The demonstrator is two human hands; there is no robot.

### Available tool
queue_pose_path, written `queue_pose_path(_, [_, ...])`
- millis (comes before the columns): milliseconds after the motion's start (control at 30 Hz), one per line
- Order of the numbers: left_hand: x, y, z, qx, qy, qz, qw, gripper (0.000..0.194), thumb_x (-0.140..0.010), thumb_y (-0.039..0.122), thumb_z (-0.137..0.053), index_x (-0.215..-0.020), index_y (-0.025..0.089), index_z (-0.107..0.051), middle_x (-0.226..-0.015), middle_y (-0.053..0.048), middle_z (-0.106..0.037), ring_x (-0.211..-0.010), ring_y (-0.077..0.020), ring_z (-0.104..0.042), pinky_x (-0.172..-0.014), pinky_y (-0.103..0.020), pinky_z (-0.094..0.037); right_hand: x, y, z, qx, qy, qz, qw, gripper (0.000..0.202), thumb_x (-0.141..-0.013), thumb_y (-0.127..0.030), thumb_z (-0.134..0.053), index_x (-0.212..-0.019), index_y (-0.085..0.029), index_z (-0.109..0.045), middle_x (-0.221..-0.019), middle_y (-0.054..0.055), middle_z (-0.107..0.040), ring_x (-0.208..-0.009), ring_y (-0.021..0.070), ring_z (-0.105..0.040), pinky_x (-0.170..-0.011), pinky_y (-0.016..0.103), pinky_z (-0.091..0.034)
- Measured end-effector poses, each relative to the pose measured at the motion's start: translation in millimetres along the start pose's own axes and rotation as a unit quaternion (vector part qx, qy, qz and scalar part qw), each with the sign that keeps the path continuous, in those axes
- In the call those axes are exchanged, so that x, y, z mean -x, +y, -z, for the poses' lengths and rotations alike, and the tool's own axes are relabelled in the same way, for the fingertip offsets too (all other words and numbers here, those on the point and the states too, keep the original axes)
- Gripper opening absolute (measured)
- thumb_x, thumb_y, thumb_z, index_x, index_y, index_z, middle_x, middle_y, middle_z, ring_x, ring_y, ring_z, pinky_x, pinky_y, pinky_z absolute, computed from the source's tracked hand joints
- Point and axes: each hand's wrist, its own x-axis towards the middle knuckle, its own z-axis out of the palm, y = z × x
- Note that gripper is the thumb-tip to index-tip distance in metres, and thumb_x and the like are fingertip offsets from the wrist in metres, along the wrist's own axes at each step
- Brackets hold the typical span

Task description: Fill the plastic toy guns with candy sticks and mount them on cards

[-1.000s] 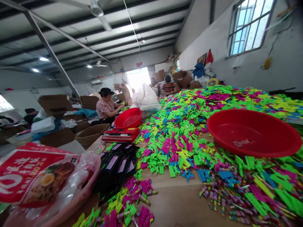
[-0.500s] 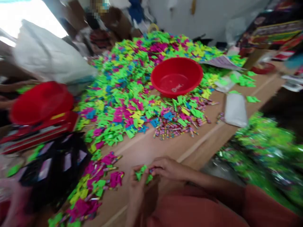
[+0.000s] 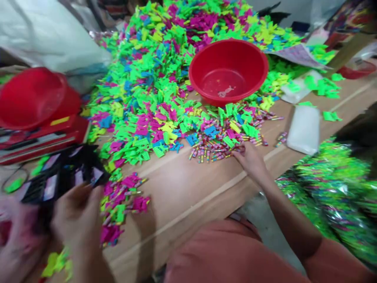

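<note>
My right hand [image 3: 252, 160] is at the near edge of a pile of small wrapped sticks [image 3: 210, 151] with pink labels and yellow or blue ends. Its thumb and fingertips come together there; what lies between them is too small to make out. My left hand [image 3: 78, 216] is at the left, smeared by motion, its fingers partly curled. Beside it lies a group of magenta, green and yellow plastic pieces [image 3: 140, 204] with similar sticks among them. Behind both spreads a large heap of bright plastic pieces [image 3: 153, 90].
A red basin [image 3: 203, 90] sits against the heap. Another red basin [image 3: 32, 98] stands at the left above a black bag [image 3: 63, 173]. White packets [image 3: 303, 129] lie at the right. Below the table's right edge are clear bags of green pieces [image 3: 338, 196]. Bare wood [image 3: 176, 188] shows in front.
My hands, together before at a green piece and a stick, have parted. The right moved out to the stick pile, the left went to the left. The green piece no longer shows between them.
</note>
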Motion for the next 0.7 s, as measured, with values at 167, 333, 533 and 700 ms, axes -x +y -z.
queue_pose_path(167, [-22, 13, -96.4, 0.032, -0.128, -0.048, 0.99, 0.037, -0.076, 0.046, -0.074, -0.101, 0.019, -0.071, -0.097, -0.008, -0.075, -0.089, -0.024, -0.069, -0.084, -0.038, -0.056, 2, 4, -17, 0.061, -0.037, -0.037, 0.997, 0.032, -0.091, -0.035, -0.063, -0.117, -0.015, -0.067, -0.098, 0.011, -0.067, -0.085, 0.026, -0.063, -0.078, 0.04, -0.051])
queue_pose_path(333, [-47, 17, -170.4, -0.079, -0.142, -0.093, 0.982, 0.034, -0.082, 0.029, -0.071, -0.112, 0.012, -0.067, -0.115, -0.019, -0.069, -0.114, -0.0324, -0.063, -0.103, -0.045, -0.046, 6, 0, -19, 0.014, -0.029, -0.035, 0.999, 0.038, -0.092, -0.036, -0.057, -0.12, -0.012, -0.069, -0.095, 0.012, -0.069, -0.083, 0.026, -0.064, -0.082, 0.043, -0.054])
queue_pose_path(533, [-35, -2, -173.8, -0.045, -0.133, -0.014, 0.99, 0.035, -0.069, 0.017, -0.081, -0.1, 0.018, -0.064, -0.106, -0.011, -0.065, -0.115, -0.033, -0.057, -0.102, -0.043, -0.042, 18, -27, -19, -0.049, -0.005, 0.045, 0.998, 0.03, -0.097, -0.037, -0.057, -0.115, -0.02, -0.074, -0.106, 0.012, -0.069, -0.102, 0.0278, -0.064, -0.094, 0.047, -0.052])
queue_pose_path(700, [-2, -9, -163.1, 0.135, -0.158, 0.051, 0.977, 0.024, -0.076, 0.031, -0.077, -0.09, 0.021, -0.061, -0.071, 0.002, -0.057, -0.07, -0.0178, -0.057, -0.072, -0.031, -0.048, 33, -71, -46, -0.209, -0.11, 0.037, 0.971, 0.026, -0.1, -0.036, -0.058, -0.119, -0.025, -0.073, -0.112, 0.009, -0.068, -0.106, 0.0242, -0.064, -0.095, 0.042, -0.053])
